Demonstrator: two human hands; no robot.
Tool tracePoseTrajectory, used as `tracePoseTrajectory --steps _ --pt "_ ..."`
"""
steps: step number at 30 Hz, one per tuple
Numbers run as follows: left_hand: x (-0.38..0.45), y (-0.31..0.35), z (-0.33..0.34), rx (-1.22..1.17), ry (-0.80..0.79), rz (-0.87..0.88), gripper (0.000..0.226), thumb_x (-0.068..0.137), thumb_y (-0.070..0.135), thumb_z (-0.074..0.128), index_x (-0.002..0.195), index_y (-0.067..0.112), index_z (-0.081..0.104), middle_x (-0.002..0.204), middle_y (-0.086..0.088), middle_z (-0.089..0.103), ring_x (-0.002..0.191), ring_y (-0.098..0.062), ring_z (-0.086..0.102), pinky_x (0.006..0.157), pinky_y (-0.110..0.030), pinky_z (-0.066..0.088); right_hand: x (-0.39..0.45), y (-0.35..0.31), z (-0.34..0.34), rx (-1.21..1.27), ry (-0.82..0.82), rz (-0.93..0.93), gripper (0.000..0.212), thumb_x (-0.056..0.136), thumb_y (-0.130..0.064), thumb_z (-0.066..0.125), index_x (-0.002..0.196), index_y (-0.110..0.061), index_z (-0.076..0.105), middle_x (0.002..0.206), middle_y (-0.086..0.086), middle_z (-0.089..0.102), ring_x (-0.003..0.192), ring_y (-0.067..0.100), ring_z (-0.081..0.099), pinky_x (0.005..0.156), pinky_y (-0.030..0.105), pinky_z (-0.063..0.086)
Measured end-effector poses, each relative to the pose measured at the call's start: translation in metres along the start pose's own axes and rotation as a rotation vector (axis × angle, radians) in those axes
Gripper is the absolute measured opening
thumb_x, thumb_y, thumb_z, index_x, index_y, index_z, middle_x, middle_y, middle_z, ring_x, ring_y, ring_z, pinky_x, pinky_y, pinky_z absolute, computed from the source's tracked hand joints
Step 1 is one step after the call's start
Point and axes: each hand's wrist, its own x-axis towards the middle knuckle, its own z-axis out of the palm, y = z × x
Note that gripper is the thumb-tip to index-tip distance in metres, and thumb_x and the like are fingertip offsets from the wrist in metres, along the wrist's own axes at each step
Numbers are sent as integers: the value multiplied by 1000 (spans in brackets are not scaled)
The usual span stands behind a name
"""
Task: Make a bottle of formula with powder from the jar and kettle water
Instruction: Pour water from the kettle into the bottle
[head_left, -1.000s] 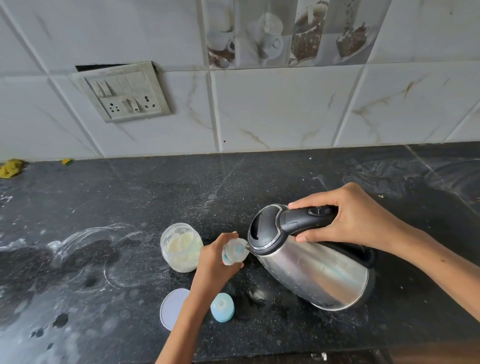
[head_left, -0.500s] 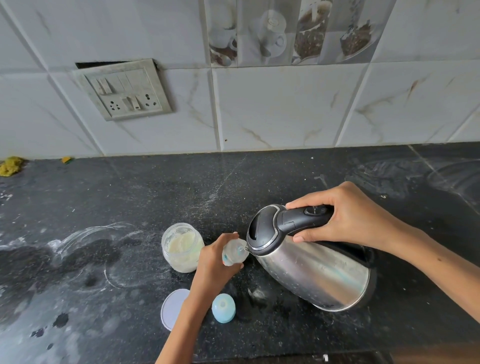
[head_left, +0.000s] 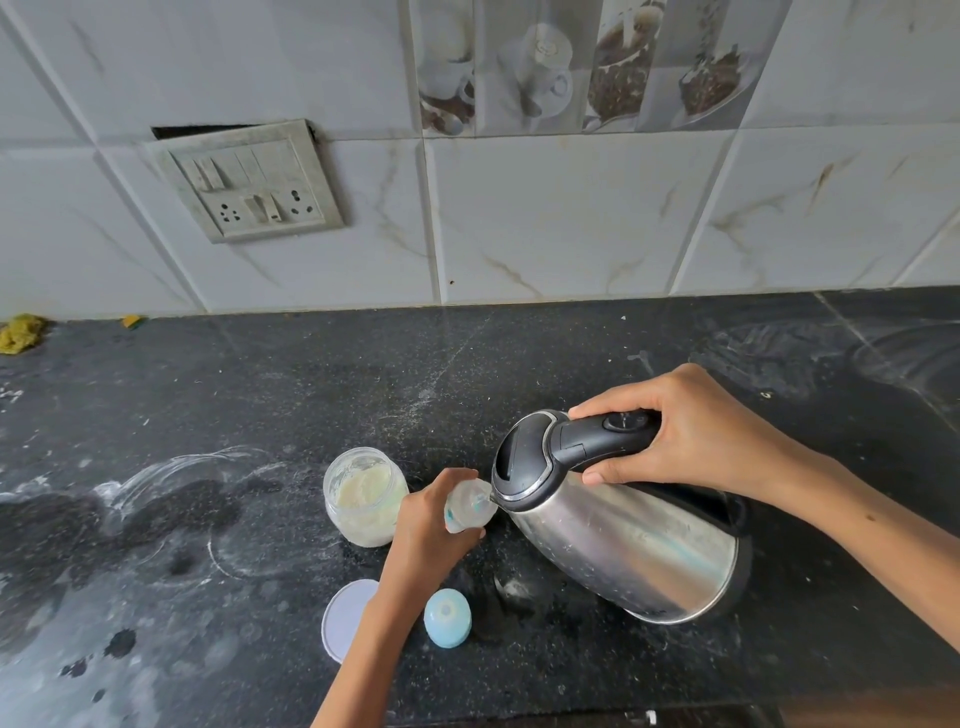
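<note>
Baby bottle (head_left: 467, 506) is gripped by the left hand (head_left: 428, 530), its mouth at the tilted kettle (head_left: 613, 525) spout. Kettle handle is clasped by the right hand (head_left: 691, 431). Open powder jar (head_left: 363, 496) stands just left.

The counter (head_left: 467, 364) is black stone with tiny specks. White powder smears and dusty rings mark its left side. A glass jar (head_left: 363, 499) with pale powder inside stands on it. Near the front edge a round white lid (head_left: 343, 618) lies flat, and a small blue cap (head_left: 448, 619) sits just beside it. At the far left by the wall lies a yellow scrub pad (head_left: 20, 332).
</note>
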Motion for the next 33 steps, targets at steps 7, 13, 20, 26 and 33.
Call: tracePoseTrajectory --steps 7,13,20,26,33 --pt "0 0 0 0 1 18 56 59 11 84 109 24 63 91 14 69 80 -6 63 69 -15 47 3 -1 2 -15 5 14 51 60 -40 91 108 -37 74 85 -20 76 77 -2 69 75 22 51" --pt "0 -1 -2 -3 15 26 55 59 11 83 109 24 63 91 14 70 80 -7 64 70 -18 48 5 -3 3 -11 -8 24 51 59 -40 91 107 -37 74 85 -21 75 79 -4 69 76 20 51" --pt "-1 -1 -3 6 6 35 56 59 8 84 109 21 63 90 13 69 79 -7 63 67 -5 41 7 -7 3 -34 -19 16 52 60 -40 90 109 -34 74 88 -21 75 81 -7 68 76 16 50" --pt "-2 -1 -4 9 0 40 56 59 9 83 110 22 62 93 13 69 83 -6 63 69 -5 40 9 -8 4 -51 -29 18 52 60 -40 90 109 -36 73 88 -21 75 82 -8 67 77 15 50" --pt "-1 -1 -6 21 -3 43 57 59 10 84 110 23 62 96 14 69 85 -5 63 71 -8 42 8 -9 3 -37 -29 22 50 61 -38 91 108 -35 74 85 -22 75 80 -7 68 76 15 50"
